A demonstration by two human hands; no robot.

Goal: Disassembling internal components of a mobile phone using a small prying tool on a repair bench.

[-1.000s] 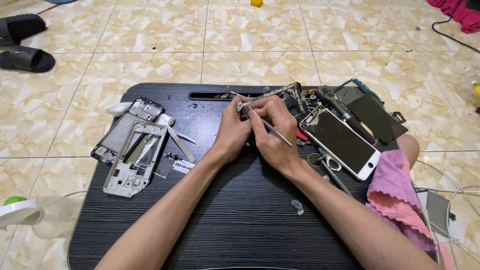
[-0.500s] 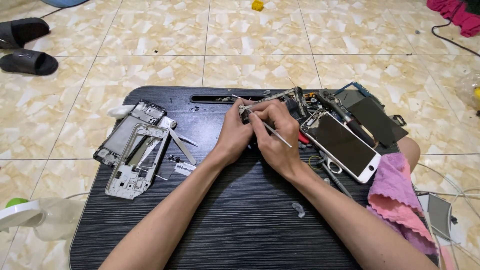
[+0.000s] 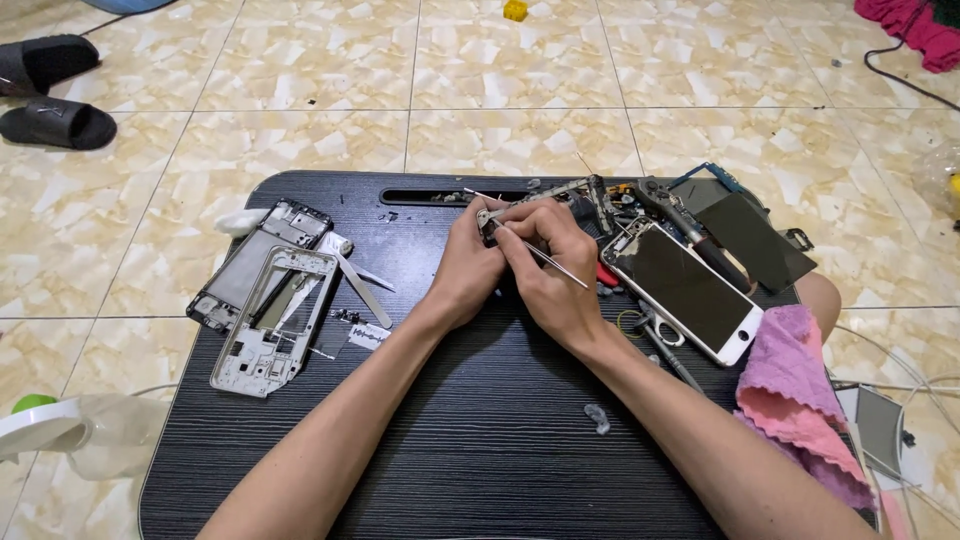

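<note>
Fingers of the left hand (image 3: 468,268) pinch a small metal part (image 3: 490,217) steady above the black lap table (image 3: 480,440). The right hand (image 3: 556,270) grips thin tweezers (image 3: 545,256) pen-style, tips at that part. A white phone (image 3: 687,290) lies just right.

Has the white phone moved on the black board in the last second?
No. The white phone lies beside the pink cloth at the black board's right edge, as before; only the head camera shifted slightly.

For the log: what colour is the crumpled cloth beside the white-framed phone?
Pink crumpled cloth, clearest in the head view, at the table's right edge.
</note>
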